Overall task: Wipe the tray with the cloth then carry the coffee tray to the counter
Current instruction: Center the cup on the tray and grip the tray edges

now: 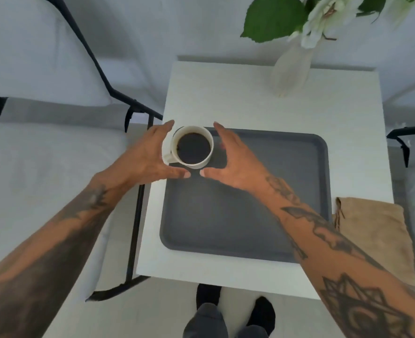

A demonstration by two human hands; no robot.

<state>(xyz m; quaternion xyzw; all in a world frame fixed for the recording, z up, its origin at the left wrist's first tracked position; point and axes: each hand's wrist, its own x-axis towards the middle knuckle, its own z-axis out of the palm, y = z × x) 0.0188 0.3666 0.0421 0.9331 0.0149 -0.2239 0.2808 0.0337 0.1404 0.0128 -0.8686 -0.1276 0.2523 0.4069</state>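
Grey tray sits mid-frame on white table; coffee mug at its upper-left corner. Left hand and right hand spread open, cupped round mug; contact unclear. Tan cloth lies right of tray.

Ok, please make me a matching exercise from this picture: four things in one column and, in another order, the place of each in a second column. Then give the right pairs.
Things:
1. mug
2. cloth
3. vase
4. tray

Places:
A. at the far edge of the table, holding flowers
B. in the middle of the table, nearly bare
C. at the tray's far left corner, between the left hand and the right hand
D. folded at the table's right edge, beside the tray

Pairs: 1-C, 2-D, 3-A, 4-B
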